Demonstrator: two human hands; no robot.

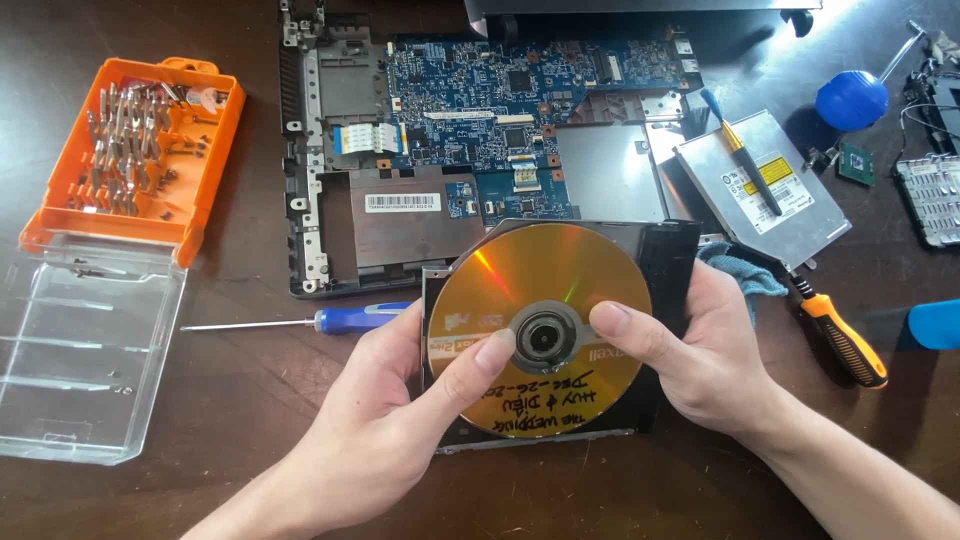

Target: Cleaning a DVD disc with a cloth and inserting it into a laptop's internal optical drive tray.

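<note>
Fingers of left hand and right hand clamped on black disc tray, thumbs pressed on gold disc either side of its hub. Tray and disc held above dark table, between both palms. Behind: opened laptop base with blue circuit board. Left: orange bit case, clear lid. Right: silver drive casing. Smallest: blue screwdriver, orange-handled screwdriver.
</note>
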